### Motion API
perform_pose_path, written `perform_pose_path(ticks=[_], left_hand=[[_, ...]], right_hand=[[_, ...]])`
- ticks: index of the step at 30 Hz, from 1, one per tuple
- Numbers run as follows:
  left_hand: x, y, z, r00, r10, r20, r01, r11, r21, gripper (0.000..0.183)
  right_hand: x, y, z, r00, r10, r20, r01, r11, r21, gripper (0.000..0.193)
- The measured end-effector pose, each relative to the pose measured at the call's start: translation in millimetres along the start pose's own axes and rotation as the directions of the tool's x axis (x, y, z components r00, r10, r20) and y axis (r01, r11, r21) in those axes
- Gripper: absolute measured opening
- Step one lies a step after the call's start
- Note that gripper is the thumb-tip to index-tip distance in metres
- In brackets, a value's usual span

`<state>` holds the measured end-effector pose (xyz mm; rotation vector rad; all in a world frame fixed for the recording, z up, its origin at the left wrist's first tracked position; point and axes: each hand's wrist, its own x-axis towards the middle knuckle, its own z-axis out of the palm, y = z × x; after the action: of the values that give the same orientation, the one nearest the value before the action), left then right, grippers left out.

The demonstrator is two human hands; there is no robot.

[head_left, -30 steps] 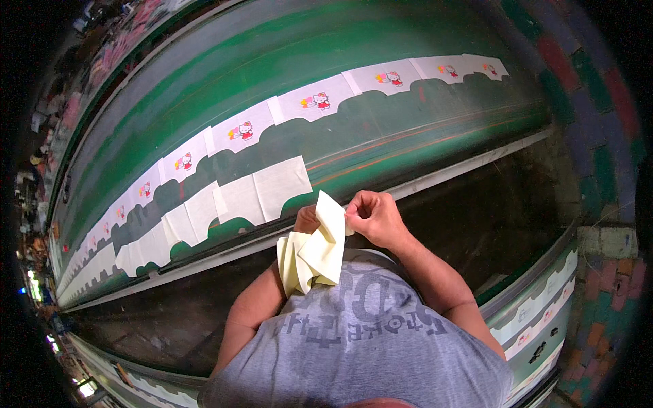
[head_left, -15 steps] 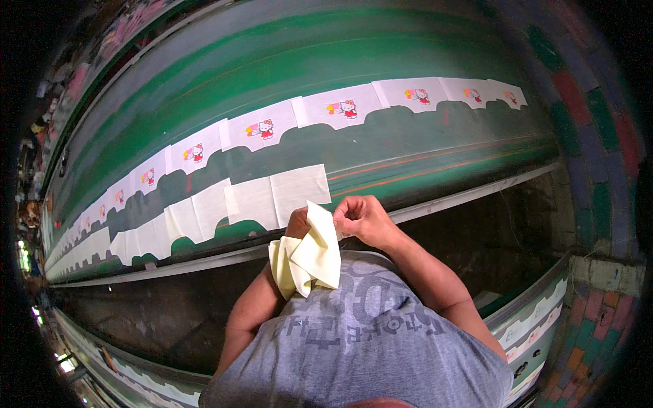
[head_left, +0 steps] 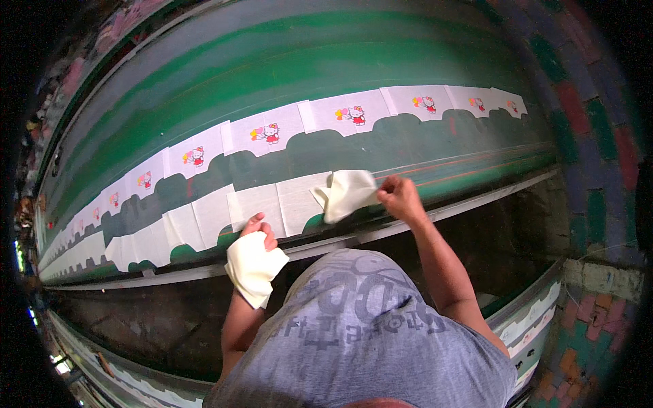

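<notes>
My right hand (head_left: 400,198) is closed in a pinch on the corner of a cream fabric piece (head_left: 348,192). That piece hangs folded and slightly blurred over the front edge of the long green table (head_left: 449,146), at the right end of a row of plain fabric pieces (head_left: 255,204). Over my left hand (head_left: 258,230) and wrist drapes more cream fabric (head_left: 255,268). The fingers of this hand are curled at the top of the cloth, which hides the palm.
Farther back on the table runs a second row of white cut pieces (head_left: 289,121), each with a small cartoon print. A metal rail (head_left: 469,194) edges the table in front of me. Behind me, another table (head_left: 537,333) holds printed pieces. Brick paving (head_left: 585,129) lies to the right.
My hands have moved apart. The right has drawn one cream piece away from the bundle and carried it forward over the table, while the left has shifted left with the remaining cloth.
</notes>
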<state>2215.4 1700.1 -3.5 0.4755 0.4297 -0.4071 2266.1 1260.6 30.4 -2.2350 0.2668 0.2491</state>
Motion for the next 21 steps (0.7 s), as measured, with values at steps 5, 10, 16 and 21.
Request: perform_pose_path(ticks=[5,10,16,21], left_hand=[[-1.5,11.1,52.1,1.0,0.014,0.01,-0.014,0.997,-0.075,0.026],[42.2,-10.0,80.3,0.978,-0.148,0.146,0.166,0.978,-0.123,0.025],[76.0,-74.9,129.1,0.948,-0.298,0.112,0.313,0.937,-0.157,0.028],[58.4,-112.8,199.4,0.89,-0.437,0.128,0.451,0.884,-0.125,0.017]], right_hand=[[14.6,32.2,-65.3,0.958,0.044,-0.284,-0.121,0.958,-0.261,0.023],[-4.1,26.6,-77.4,0.904,-0.114,-0.412,-0.121,0.857,-0.501,0.02],[-66.7,-42.5,-19.3,0.958,-0.285,-0.016,0.282,0.954,-0.099,0.017],[-90.4,-97.0,-22.0,0.924,-0.365,0.112,0.363,0.931,0.034,0.022]])
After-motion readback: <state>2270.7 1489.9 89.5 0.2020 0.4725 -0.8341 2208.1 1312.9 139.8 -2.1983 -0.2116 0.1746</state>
